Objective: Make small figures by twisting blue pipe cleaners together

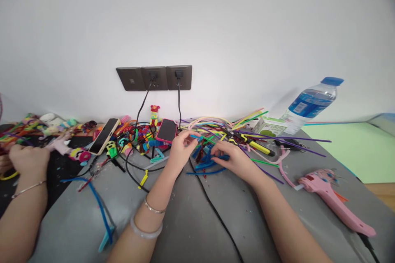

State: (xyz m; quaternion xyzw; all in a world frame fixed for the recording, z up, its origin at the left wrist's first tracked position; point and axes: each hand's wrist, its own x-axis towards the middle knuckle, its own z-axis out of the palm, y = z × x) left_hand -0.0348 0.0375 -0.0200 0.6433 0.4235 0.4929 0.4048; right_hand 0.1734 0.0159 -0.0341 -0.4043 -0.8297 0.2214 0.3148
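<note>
My left hand (182, 146) is closed in a pinch, with a small blue piece (195, 137) at its fingertips; its exact kind is too small to make out. Beside it my right hand (231, 158) curls its thumb and fingers round part of a loose bunch of blue pipe cleaners (205, 165). These lie on the grey table (191, 222) just in front of a heap of coloured pipe cleaners (212, 123). Yellow-and-black pliers (254, 146) rest on that heap, right behind my right hand.
A pink glue gun (336, 203) lies at right, near a tilted water bottle (314, 102) and green paper (342, 144). Phones (105, 135) and small pipe-cleaner figures (111, 149) crowd the left. A black cable (212, 205) crosses the table. Another person's hand (29, 158) works at far left.
</note>
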